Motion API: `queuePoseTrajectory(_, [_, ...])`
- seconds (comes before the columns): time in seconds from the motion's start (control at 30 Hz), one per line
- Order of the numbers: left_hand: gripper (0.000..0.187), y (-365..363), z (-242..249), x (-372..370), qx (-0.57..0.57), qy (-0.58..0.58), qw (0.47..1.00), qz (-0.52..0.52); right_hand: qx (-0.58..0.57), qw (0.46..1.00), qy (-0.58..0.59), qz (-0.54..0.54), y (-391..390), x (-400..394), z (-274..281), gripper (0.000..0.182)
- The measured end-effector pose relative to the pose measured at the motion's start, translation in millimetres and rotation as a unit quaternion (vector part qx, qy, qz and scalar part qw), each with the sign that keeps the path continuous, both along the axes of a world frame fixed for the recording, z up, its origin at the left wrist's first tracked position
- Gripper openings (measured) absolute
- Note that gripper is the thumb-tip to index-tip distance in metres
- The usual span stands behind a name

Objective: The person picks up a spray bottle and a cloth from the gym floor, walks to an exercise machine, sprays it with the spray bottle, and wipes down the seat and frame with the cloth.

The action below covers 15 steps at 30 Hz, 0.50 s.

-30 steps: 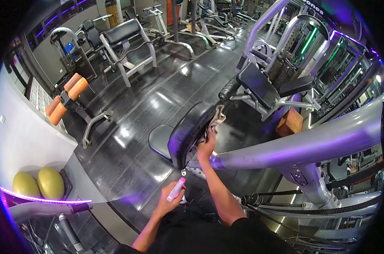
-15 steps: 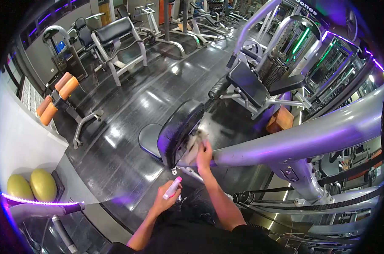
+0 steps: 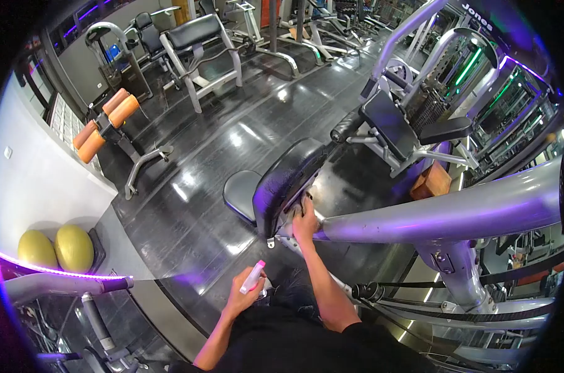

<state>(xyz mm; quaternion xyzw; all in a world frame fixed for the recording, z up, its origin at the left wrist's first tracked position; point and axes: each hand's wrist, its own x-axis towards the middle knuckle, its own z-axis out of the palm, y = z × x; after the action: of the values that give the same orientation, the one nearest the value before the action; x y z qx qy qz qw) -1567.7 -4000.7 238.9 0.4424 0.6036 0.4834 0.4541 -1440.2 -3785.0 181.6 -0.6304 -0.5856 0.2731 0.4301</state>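
Observation:
My left hand (image 3: pixel 243 294) is closed round a small translucent white bottle (image 3: pixel 252 280) with a pink top, held low in front of my body. My right hand (image 3: pixel 305 225) reaches to the rear side of a black padded backrest (image 3: pixel 286 183), next to a thick silver frame tube (image 3: pixel 443 211). Its fingers are closed on a cloth, of which only a little shows at the fingertips. The backrest's cover looks creased. Beyond it, lower down, is a round-edged black seat (image 3: pixel 241 196).
A silver machine with black pads (image 3: pixel 388 121) stands ahead on the right, a wooden block (image 3: pixel 431 181) beside it. On the left are an orange-padded bench (image 3: pixel 121 110) and two yellow-green balls (image 3: pixel 74 248). Cables and straps (image 3: pixel 419 298) run at lower right.
My right hand has moved the cloth in close against the backrest's rear, and less of it shows. The left hand still holds the bottle. The view has shifted slightly left.

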Motion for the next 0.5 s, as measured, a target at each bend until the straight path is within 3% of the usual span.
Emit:
queuePoseTrajectory(0.03, [0.011,1,4,1,-0.002,0.001,1.0,0.0,-0.002,1.0,0.001,0.0,-11,4,10,0.042])
queuePoseTrajectory(0.13, [0.011,6,9,2,0.004,0.021,1.0,-0.012,-0.05,0.98,0.052,0.187,-37,28,23,0.044])
queuePoseTrajectory(0.23, [0.012,12,5,6,0.014,0.006,1.0,-0.022,0.048,0.981,0.022,0.184,-57,42,34,0.046])
queuePoseTrajectory(0.3, [0.012,17,7,7,0.063,0.032,0.997,-0.041,0.058,0.984,0.063,0.153,-71,53,73,0.046])
queuePoseTrajectory(0.4, [0.012,20,11,8,0.029,0.003,0.999,-0.044,0.235,0.971,-0.045,0.031,-90,74,130,0.033])
queuePoseTrajectory(0.43, [0.012,21,13,8,0.028,0.003,0.999,-0.046,0.312,0.947,-0.077,-0.013,-96,82,142,0.026])
queuePoseTrajectory(0.5, [0.012,23,16,8,0.05,0.027,0.997,-0.051,0.429,0.864,-0.258,-0.054,-108,118,167,0.027])
